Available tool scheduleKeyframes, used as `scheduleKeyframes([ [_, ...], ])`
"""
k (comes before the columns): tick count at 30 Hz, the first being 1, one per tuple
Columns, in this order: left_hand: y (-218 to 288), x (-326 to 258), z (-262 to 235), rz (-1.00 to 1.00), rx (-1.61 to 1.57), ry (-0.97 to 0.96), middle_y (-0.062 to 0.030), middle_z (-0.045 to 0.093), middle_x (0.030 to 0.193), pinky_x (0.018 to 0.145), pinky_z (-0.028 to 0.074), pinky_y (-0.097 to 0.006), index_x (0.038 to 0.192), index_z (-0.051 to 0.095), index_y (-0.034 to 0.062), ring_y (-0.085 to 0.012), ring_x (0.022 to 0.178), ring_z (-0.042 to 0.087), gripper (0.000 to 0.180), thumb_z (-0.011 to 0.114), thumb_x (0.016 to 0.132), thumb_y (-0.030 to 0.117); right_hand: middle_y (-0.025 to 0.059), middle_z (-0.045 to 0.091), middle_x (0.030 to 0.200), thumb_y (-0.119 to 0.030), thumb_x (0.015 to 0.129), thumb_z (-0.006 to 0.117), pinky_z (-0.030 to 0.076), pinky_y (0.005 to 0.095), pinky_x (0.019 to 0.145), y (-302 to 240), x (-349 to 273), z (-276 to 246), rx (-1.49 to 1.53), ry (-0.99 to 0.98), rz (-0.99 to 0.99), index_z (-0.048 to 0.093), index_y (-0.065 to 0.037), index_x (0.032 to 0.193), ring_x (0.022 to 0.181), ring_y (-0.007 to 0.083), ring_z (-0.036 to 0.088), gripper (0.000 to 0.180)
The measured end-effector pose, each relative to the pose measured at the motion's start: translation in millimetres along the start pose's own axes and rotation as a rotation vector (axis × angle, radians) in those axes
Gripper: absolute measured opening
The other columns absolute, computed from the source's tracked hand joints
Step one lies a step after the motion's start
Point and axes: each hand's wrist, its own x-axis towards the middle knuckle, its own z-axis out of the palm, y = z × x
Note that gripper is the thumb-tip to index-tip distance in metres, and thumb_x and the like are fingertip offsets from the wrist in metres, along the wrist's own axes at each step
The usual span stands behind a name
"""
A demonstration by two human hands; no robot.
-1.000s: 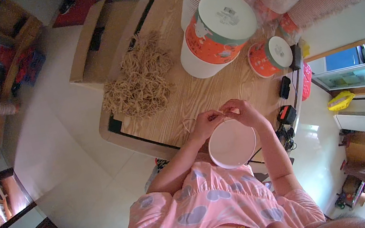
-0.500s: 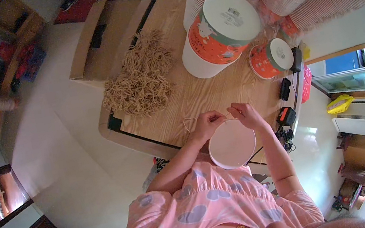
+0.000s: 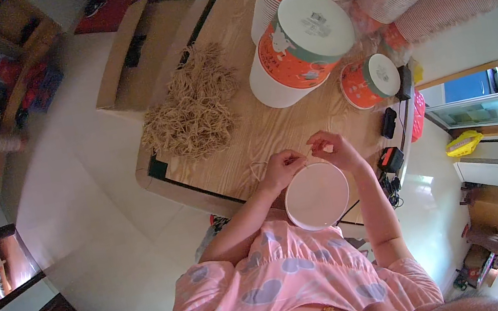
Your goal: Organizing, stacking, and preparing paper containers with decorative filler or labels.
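A white round tub [image 3: 317, 197] rests against my lap at the table's near edge, its pale flat end facing up. Just above its far rim, my left hand [image 3: 284, 168] is closed in a pinch on a thin cord. A loop of that pale cord [image 3: 258, 168] lies on the table to the left of the hand. Slightly apart, to the right, my right hand [image 3: 335, 150] has its thumb and fingers curled together over the rim. What it holds, if anything, is too small to make out.
A tangled heap of tan twine pieces [image 3: 194, 108] covers the table's left side. Orange-and-white tubs [image 3: 295, 57] stand stacked at the back, with a smaller tub [image 3: 360, 84] to the right. Dark devices [image 3: 388, 123] and cables line the right edge. An open cardboard box [image 3: 126, 64] is beyond the left edge.
My right hand has lifted a little up and away from my left, and the gap between the fingertips is wider. My left hand and the tub have barely moved.
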Motion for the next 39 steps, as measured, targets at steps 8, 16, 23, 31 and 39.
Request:
scheduleKeyframes([
  [8, 3.4, 0.6, -0.6, -0.041, 0.06, -0.038, -0.004, 0.065, 0.075, 0.067, 0.048, -0.027, 0.081, 0.066, 0.002, -0.0114, 0.071, 0.059, 0.019, 0.067, 0.077, 0.02, 0.0035, 0.061, 0.084, -0.005, 0.076, 0.064, 0.046, 0.0261, 0.07, 3.4, 0.3, -0.9, -0.117, 0.031, -0.014, 0.064, -0.004, 0.087, 0.077, 0.0119, 0.057, 0.012],
  [16, -2.0, -0.5, -4.3, -0.1, 0.0, -0.044, -0.0033, 0.065, 0.075, 0.066, 0.048, -0.026, 0.081, 0.066, 0.0032, -0.0106, 0.07, 0.059, 0.015, 0.063, 0.079, 0.018, 0.0058, 0.06, 0.086, -0.005, 0.076, 0.064, 0.046, 0.0272, 0.069, -15.1, 0.9, -0.7, -0.097, 0.145, -0.087, 0.061, -0.003, 0.093, 0.076, 0.0152, 0.058, 0.016],
  [23, -12.0, 2.3, -2.1, -0.025, 0.068, -0.007, -0.0071, 0.065, 0.072, 0.06, 0.047, -0.026, 0.082, 0.065, 0.0, -0.0121, 0.065, 0.059, 0.016, 0.064, 0.078, 0.015, 0.0051, 0.06, 0.084, -0.004, 0.076, 0.065, 0.046, 0.0271, 0.067, 0.1, 3.7, 4.2, -0.138, 0.009, -0.034, 0.063, -0.003, 0.086, 0.073, 0.0147, 0.058, 0.011],
  [31, -13.7, 0.8, -2.6, -0.001, -0.003, 0.031, -0.0071, 0.065, 0.073, 0.063, 0.048, -0.026, 0.081, 0.063, -0.0012, -0.012, 0.067, 0.06, 0.012, 0.063, 0.078, 0.01, 0.0083, 0.057, 0.074, -0.012, 0.084, 0.056, 0.044, 0.0283, 0.063, -2.8, -3.3, 3.7, -0.101, 0.049, -0.08, 0.059, 0.001, 0.079, 0.069, 0.016, 0.056, 0.014],
  [39, -4.1, -2.0, -2.3, -0.037, 0.013, 0.032, -0.0059, 0.064, 0.074, 0.064, 0.048, -0.025, 0.081, 0.064, -0.0004, -0.0114, 0.07, 0.059, 0.012, 0.063, 0.079, 0.011, 0.0102, 0.051, 0.068, -0.016, 0.088, 0.049, 0.041, 0.0298, 0.059, -1.3, -7.1, 20.7, -0.218, 0.129, 0.042, 0.049, 0.002, 0.078, 0.063, 0.0174, 0.049, 0.021],
])
